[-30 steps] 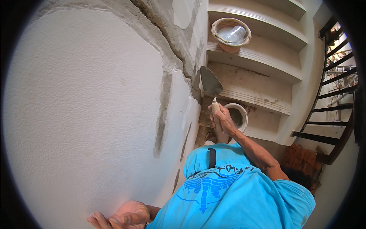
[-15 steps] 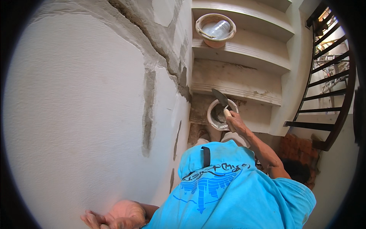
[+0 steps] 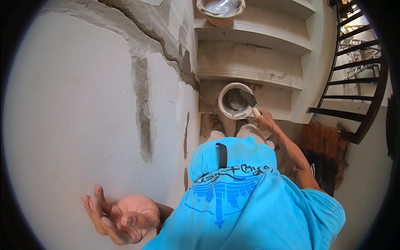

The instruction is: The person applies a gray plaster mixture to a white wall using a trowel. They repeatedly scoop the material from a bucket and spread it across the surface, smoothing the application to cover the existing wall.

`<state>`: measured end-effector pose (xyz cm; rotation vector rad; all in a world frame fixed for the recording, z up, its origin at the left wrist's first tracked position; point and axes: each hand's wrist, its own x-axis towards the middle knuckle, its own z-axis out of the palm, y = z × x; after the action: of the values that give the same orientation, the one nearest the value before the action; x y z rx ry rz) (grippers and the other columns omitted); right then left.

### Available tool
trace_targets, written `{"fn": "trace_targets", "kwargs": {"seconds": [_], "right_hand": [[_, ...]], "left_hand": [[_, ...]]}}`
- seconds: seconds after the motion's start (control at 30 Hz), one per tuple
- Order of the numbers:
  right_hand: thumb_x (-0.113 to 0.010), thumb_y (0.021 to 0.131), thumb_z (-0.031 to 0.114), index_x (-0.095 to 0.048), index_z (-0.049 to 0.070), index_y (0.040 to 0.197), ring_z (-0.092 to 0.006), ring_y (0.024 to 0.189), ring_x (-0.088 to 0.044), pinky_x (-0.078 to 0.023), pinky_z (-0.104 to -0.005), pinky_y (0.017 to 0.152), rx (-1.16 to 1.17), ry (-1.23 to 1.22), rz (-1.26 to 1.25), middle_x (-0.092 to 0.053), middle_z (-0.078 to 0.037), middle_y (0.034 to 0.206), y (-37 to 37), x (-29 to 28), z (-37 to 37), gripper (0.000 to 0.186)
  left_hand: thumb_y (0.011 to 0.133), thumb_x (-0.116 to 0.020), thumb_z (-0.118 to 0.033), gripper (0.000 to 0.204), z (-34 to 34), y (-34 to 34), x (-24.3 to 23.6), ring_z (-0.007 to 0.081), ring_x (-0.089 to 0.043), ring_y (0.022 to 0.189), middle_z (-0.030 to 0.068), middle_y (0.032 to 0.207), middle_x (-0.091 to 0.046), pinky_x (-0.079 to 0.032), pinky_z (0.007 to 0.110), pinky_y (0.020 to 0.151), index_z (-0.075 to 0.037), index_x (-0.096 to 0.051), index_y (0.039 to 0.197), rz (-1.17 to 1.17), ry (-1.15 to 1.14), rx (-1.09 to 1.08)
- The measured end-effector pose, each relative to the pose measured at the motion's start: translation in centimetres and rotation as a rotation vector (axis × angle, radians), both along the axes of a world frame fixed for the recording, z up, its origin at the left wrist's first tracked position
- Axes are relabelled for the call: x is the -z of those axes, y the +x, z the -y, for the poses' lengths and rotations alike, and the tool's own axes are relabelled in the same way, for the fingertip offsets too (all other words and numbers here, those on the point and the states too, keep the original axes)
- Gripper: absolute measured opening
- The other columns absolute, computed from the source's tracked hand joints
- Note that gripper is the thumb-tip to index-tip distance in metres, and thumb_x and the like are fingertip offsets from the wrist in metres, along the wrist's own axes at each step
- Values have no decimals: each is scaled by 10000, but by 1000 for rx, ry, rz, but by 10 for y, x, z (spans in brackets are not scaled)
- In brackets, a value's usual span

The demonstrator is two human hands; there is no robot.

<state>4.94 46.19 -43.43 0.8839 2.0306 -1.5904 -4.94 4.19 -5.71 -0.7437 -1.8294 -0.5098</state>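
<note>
My right hand (image 3: 265,120) grips the wooden handle of a trowel (image 3: 248,98). Its dark metal blade reaches over the right rim of a whitish bucket (image 3: 225,109). Grey wet mortar (image 3: 236,101) lies inside that bucket, which stands on the stair just beyond my feet. Palm up, my left hand (image 3: 125,216) is beside the white wall (image 3: 75,137) at the lower left, fingers apart and curled a little, with nothing in it. Grey mortar fills a long crack (image 3: 150,32) and a vertical strip (image 3: 143,108) in the wall.
A second bucket (image 3: 221,19) with a clear plastic container (image 3: 223,6) in it stands on a higher step. Steps (image 3: 250,60) rise ahead. On the right runs a dark railing (image 3: 368,112), with reddish bricks (image 3: 323,135) below it.
The trowel blade has swung from beyond the bucket's far rim to its right side, lower over the opening. My left hand has come up, its fingers more spread. The view has shifted.
</note>
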Motion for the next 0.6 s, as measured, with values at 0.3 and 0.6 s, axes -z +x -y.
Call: {"fn": "trace_targets", "kwargs": {"seconds": [0.3,0.6], "right_hand": [[-737,678,256,-704,2,1020,-389,824,-708,-541,-496,779,-236,593,-123,-718,-212,848,23,66,2,428],[-724,756,194,-653,-19,861,-306,639,-709,-531,-436,533,-206,491,-110,-710,-197,813,21,101,5,248]], "left_hand": [[936,-517,-238,407,2,-10,0,496,-634,1216,330,1193,-682,-620,603,843,47,-706,1155,-20,-93,-6],[959,-519,-173,347,-19,-17,1,490,-656,1180,335,1195,-679,-634,573,855,75,-706,1113,-71,-59,-140]]}}
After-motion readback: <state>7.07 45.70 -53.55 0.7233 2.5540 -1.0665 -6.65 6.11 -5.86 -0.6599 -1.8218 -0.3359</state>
